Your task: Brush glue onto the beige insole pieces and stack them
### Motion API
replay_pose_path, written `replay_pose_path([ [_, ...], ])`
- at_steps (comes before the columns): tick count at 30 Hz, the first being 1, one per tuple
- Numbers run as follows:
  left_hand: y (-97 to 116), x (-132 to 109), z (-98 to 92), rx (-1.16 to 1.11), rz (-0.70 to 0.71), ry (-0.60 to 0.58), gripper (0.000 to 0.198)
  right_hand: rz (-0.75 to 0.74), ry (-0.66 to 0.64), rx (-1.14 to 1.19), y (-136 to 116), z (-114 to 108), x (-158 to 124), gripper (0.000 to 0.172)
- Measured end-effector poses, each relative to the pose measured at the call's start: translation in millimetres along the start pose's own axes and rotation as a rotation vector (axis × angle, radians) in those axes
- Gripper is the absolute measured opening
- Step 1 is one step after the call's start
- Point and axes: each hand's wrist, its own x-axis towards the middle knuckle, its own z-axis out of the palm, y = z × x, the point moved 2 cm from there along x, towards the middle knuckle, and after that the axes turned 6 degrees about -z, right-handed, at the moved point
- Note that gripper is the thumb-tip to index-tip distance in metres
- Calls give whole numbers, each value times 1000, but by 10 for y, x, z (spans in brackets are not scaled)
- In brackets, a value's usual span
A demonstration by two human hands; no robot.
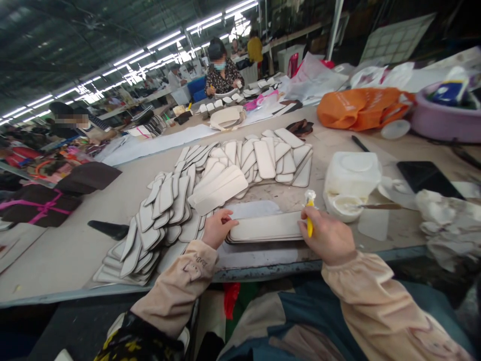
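At the near edge of the table (60, 260) the left hand (218, 228), fingers together, is pressing flat the left end of the pale strip (265, 226) while the right hand (328, 235), clamped on a yellow brush (309, 213), is working its right end (light, even strokes seem wisest).

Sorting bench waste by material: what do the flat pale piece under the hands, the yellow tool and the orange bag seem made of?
Pale piece: matte, stiff sheet with darker rim, perhaps fibreboard or foam. Yellow tool: glossy handle, likely plastic. Orange bag: thin plastic film, shiny and crumpled.
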Motion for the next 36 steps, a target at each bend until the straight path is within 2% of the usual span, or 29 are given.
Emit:
replay_pose_path([
  [5,-131,-5,-28,-150,-76,-55,29,8,-4,-6,15,19,-2,8],
  [12,-169,-146,-112,50,99,-124,43,11,-10,2,9,27,4,8],
  [22,-201,-143,-65,113,87,-120,39,-2,-15,-53,-19,7,4,8],
  [27,-192,-160,-65,126,82,-133,43,11,10,-53,2,22,-11,9],
  [36,-228,-115,-64,172,62,-203,50,99,23,-42,83,-54,-14,27],
])
